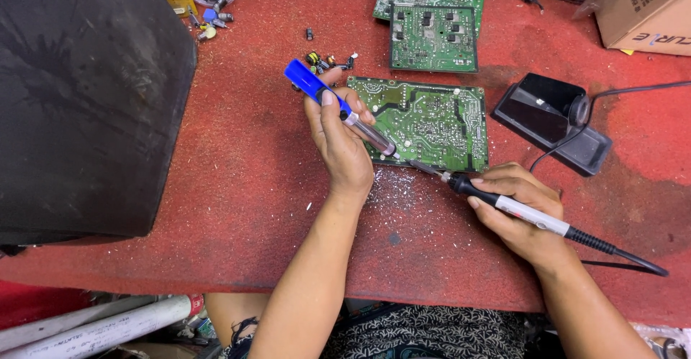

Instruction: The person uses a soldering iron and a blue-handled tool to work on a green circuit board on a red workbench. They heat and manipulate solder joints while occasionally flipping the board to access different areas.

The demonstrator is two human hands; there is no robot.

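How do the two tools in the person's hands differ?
The desoldering pump in the left hand is blue and silver with no cord; the soldering iron in the right hand is black and white with a black cord. Both tips meet at the near edge of the green circuit board.

We see a bright, evenly lit scene, with soft light falling from above. Shadows are short and faint under the left hand (pixel 344 150) and right hand (pixel 522 215) on the red desk (pixel 237 186). The green circuit board (pixel 432 118) is sharp, with slight sheen. The dark cover (pixel 79 100) at left shows dull highlights. Edges bend slightly from the wide lens, and the lower corners look softer.
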